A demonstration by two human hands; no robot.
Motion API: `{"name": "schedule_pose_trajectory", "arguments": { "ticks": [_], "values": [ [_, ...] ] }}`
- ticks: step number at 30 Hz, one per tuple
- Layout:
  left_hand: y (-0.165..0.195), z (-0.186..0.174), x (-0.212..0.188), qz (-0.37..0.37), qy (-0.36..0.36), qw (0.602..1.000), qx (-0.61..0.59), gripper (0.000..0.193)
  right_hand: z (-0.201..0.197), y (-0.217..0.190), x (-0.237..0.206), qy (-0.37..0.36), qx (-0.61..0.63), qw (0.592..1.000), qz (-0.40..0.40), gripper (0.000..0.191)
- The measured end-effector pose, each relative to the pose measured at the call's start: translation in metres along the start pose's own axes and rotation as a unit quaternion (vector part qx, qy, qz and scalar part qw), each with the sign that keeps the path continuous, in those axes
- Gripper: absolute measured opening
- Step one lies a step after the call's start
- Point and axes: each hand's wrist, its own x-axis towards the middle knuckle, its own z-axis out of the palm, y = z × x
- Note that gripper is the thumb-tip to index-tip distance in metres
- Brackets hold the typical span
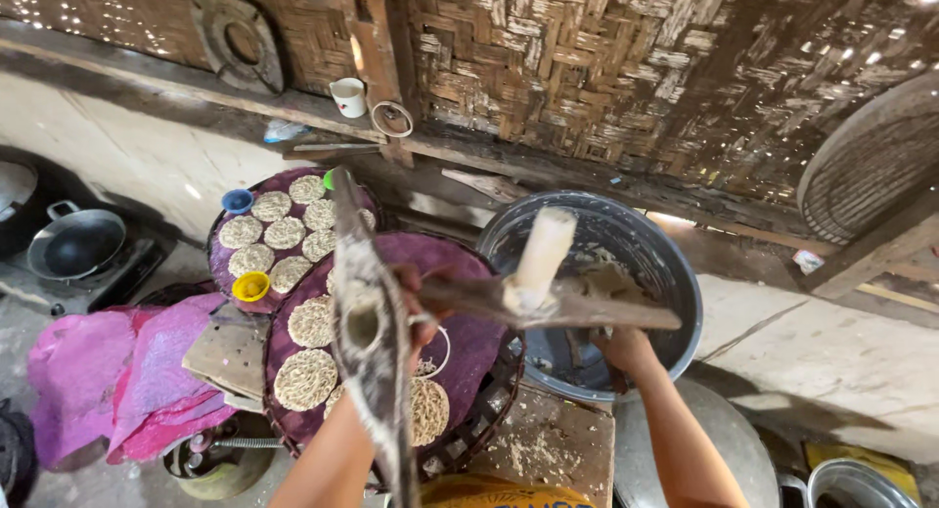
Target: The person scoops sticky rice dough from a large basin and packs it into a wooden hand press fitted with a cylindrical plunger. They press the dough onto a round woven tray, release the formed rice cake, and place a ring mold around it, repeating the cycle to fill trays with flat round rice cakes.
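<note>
My left hand (415, 314) grips a dough-smeared wooden press (370, 344) where its two long arms cross. One arm runs toward me and has a round hole. The other arm (587, 312) reaches right and carries a cream cylinder plunger (539, 258). My right hand (622, 350) holds that arm from below, over a large metal basin (675, 273) with dough in it. Under the press lies a round tray with a purple cloth (469, 347), bearing round noodle nests (306, 378) and a thin metal ring (442, 356).
A second purple tray (223, 259) of nests stands behind, with a blue cup (237, 201) and a yellow cup (250, 286). A wok (76, 242) sits at the left, pink cloth (117, 371) below it. A white mug (349, 97) stands on the ledge of the woven wall.
</note>
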Motion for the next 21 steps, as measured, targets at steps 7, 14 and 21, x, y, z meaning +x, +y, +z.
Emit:
{"name": "schedule_pose_trajectory", "arguments": {
  "ticks": [7, 14, 21],
  "values": [
    [0.047, -0.016, -0.060, 0.058, 0.066, 0.995, 0.054, 0.047, 0.003, 0.042, -0.007, -0.191, 0.059, 0.979, 0.052, 0.027],
    [0.048, -0.021, -0.103, 0.165, 0.123, 0.976, 0.075, 0.041, -0.004, 0.072, 0.023, -0.087, -0.089, 0.992, 0.005, 0.025],
    [0.057, -0.100, -0.135, -0.003, 0.016, 0.992, -0.124, 0.029, 0.019, 0.077, 0.037, -0.129, -0.166, 0.976, 0.062, 0.029]
  ]
}}
